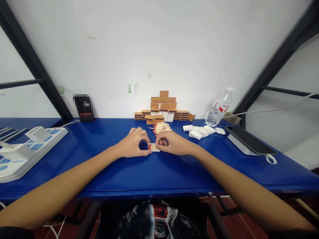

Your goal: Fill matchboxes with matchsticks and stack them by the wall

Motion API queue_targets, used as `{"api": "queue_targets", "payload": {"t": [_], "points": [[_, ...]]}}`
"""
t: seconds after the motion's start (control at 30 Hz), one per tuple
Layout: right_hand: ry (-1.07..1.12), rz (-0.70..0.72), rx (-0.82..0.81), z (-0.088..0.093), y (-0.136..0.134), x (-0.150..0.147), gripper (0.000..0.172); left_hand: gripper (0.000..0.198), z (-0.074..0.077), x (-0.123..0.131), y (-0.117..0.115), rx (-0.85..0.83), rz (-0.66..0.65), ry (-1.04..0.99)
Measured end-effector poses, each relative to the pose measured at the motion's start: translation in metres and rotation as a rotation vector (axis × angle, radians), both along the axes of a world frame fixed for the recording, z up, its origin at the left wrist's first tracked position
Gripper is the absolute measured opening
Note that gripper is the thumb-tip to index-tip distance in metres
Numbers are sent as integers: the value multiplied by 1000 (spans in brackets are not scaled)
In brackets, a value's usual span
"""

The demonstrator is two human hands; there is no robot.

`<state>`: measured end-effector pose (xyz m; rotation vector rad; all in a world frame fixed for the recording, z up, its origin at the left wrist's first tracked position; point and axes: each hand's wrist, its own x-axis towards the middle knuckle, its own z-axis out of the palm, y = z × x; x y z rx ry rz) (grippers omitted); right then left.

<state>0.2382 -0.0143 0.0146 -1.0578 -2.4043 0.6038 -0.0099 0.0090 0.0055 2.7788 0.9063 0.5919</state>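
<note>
A small white matchbox tray [154, 149] with red-headed matches in it rests on the blue table in front of me. My left hand [136, 143] grips the tray's left end between thumb and fingers. Over the tray's right part, my right hand [171, 142] has its thumb and forefinger pinched at the matches; whatever is between the fingertips is too small to make out. Just behind the hands lies a heap of loose matches [161, 127], partly covered by the right hand. Farther back, brown matchboxes [163, 106] are stacked against the wall.
White matchbox trays [196, 133] lie in a pile right of the heap, near a white earphone case [220, 131]. A water bottle [219, 108] and a propped phone [250, 140] stand at the right. Power strips [53, 135] occupy the left side, with a blurred black object [84, 108] behind.
</note>
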Motion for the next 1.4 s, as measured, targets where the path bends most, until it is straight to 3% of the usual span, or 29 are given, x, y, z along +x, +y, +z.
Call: {"api": "queue_targets", "payload": {"t": [0.4,0.63,0.73,0.9,1.2,1.4], "points": [[-12,17,61,3,-1,2,8,30,3,1,-4,14,0,-3],[-38,-379,167,-3,19,17,7,28,4,0,-6,32,-18,7],[-84,-442,169,-10,26,17,10,28,3,0,-5,32,-24,6],[-126,-357,260,-20,31,15,10,30,3,0,-5,23,-15,23],[-166,-264,248,-22,37,22,3,32,2,0,-5,15,-20,28],[-197,-237,220,-22,39,21,7,31,3,0,-5,9,-23,30]]}}
